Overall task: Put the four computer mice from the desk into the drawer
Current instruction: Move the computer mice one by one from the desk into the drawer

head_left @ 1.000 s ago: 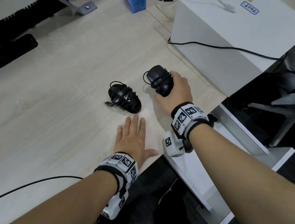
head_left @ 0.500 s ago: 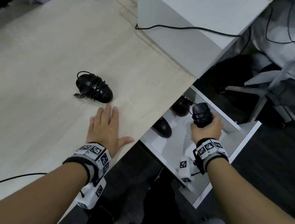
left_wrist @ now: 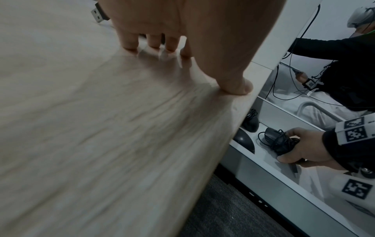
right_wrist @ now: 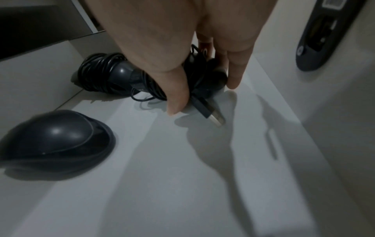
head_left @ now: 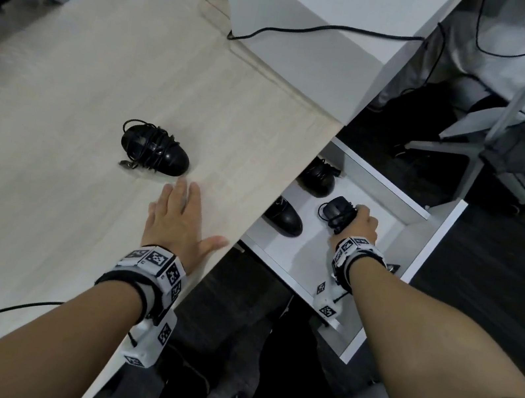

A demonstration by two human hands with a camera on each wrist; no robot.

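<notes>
Worktop (head_left: pixel 40 231): left hand (head_left: pixel 177 219) flat, holding nothing, near last mouse (head_left: pixel 155 149). Drawer (head_left: pixel 435 234): two mice inside; right hand (head_left: pixel 359 223) clamped on third mouse (head_left: pixel 338 213). Light, stiff, prob. slick; grip sides over wrapped cord.

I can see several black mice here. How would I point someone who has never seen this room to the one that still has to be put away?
Start at the pale wooden desk, not the open white drawer at its right edge. The mouse on the desk lies just beyond the fingertips of the flat left hand. It is the only mouse on the desktop, with its black cable wrapped round it; the others are down in the drawer.
</notes>
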